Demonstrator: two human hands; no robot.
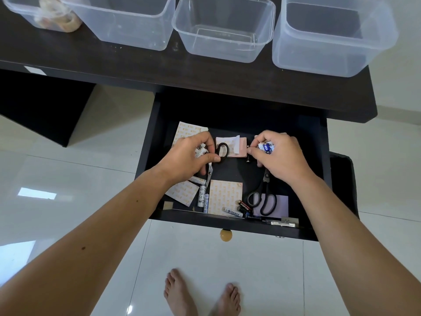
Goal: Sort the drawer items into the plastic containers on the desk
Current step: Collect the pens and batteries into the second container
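Both hands are inside the open dark drawer (227, 221). My left hand (190, 157) is closed around white batteries, its fingertips touching the black handle of small scissors (222, 151). Blue-and-white batteries are gripped in my right hand (279, 155), whose fingertips rest at a small bolt (248, 159). Lower in the drawer lie larger black scissors (263, 197), loose batteries (232, 212), and patterned paper squares (225, 197). A pink pad (241, 147) sits between my hands. Several clear plastic containers stand on the desk above; the middle one (224, 30) holds nothing.
The far-left container (27, 12) holds tape rolls. The dark desk top (91, 60) overhangs the drawer's back. A round wooden knob (226, 234) sticks out of the drawer front. My bare feet (202, 293) stand on white floor tiles below. A dark box (341, 179) is beside the drawer's right wall.
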